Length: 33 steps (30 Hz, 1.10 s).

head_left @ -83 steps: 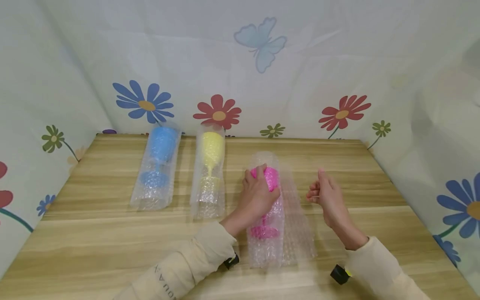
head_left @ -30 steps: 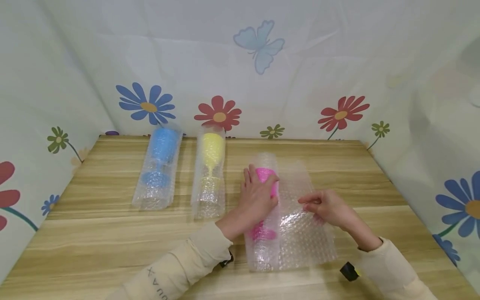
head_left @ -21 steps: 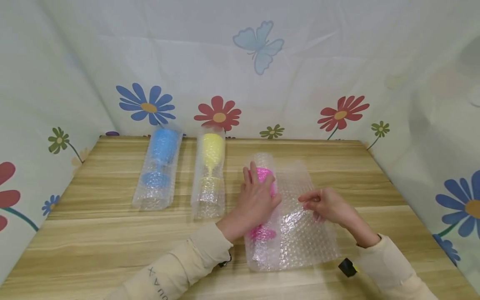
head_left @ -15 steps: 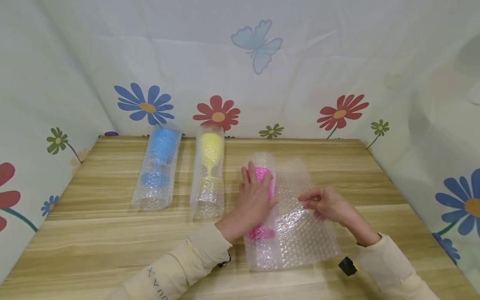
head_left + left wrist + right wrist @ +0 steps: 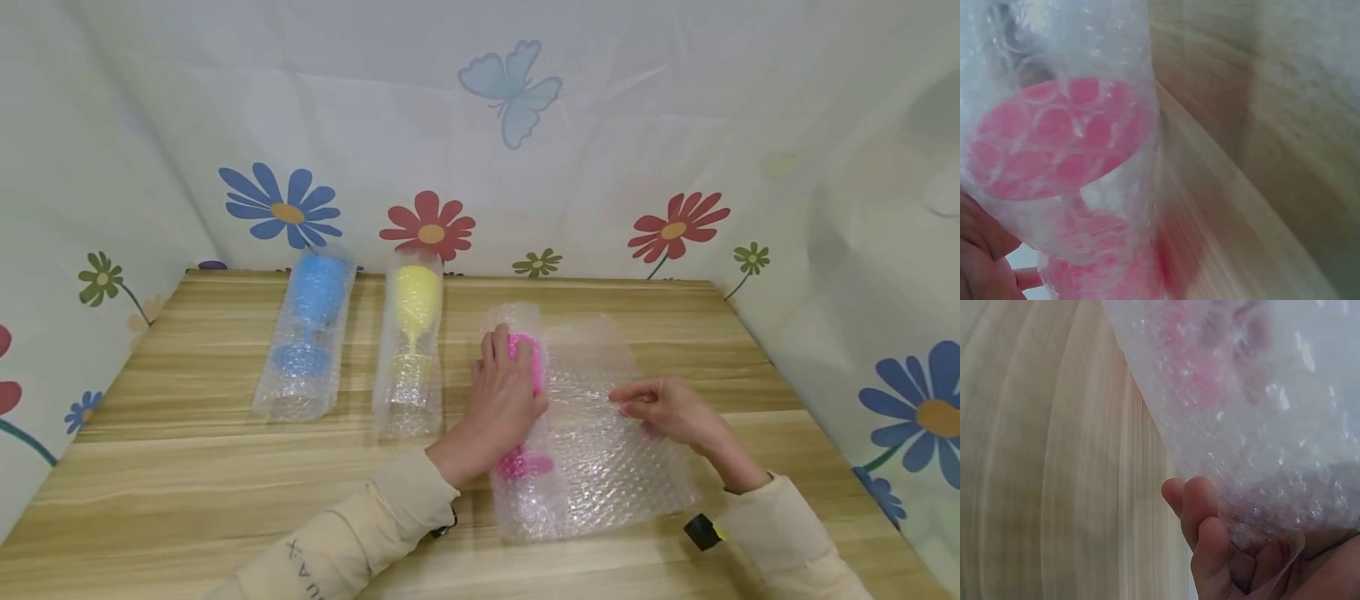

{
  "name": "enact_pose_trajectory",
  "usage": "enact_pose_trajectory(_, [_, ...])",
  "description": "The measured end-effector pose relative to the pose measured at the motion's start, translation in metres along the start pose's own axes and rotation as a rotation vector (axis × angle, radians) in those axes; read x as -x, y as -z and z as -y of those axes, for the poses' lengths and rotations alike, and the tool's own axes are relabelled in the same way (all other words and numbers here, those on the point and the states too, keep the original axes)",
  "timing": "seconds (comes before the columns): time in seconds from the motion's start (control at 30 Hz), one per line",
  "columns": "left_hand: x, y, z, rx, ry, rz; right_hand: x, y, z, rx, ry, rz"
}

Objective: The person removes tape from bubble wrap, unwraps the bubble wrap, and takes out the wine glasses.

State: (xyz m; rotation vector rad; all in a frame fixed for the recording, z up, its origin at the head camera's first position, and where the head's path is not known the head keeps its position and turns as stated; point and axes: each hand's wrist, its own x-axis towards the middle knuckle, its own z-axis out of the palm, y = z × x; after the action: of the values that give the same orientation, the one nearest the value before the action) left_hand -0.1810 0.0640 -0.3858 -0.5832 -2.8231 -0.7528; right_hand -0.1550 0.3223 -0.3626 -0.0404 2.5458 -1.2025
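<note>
**Pink goblet [image 5: 1063, 144] in bubble wrap [image 5: 607, 467], both hands busy**

So we've got it lying on the wood-grain table [image 5: 225, 500], wrapped, with a loose flap spread out to the right. We see the left hand [image 5: 504, 402] gripping the bundle and the right hand [image 5: 675, 412] pinching the flap's edge. Over to the left we spot a yellow goblet [image 5: 418, 298], then a blue goblet [image 5: 317, 292], both wrapped too.

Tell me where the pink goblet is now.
In the head view, the pink goblet lies in bubble wrap on the table, just right of centre, partly under the left hand and right of the yellow goblet.
</note>
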Motion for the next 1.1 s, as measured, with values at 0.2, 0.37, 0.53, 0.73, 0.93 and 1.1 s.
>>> enact_pose_trajectory(0.2, [-0.001,0.002,-0.002,-0.023,-0.068,-0.009,0.003,0.009,-0.008,-0.012,0.010,-0.013])
enact_pose_trajectory(0.37, [0.004,0.004,-0.004,-0.030,-0.050,0.065,0.001,0.007,-0.016,0.006,-0.017,-0.019])
enact_pose_trajectory(0.53, [0.004,0.006,-0.005,-0.010,-0.015,0.109,-0.004,0.002,-0.022,0.036,-0.016,-0.030])
enact_pose_trajectory(0.73, [0.005,0.004,-0.004,-0.015,-0.025,0.103,-0.008,-0.001,-0.025,0.013,-0.029,-0.024])
enact_pose_trajectory(0.93, [0.008,0.002,-0.003,0.067,0.000,0.083,-0.008,0.000,-0.025,0.033,-0.024,-0.036])
enact_pose_trajectory(1.1, [0.009,-0.001,-0.003,0.125,0.029,0.068,-0.012,0.002,-0.026,0.038,-0.048,-0.036])
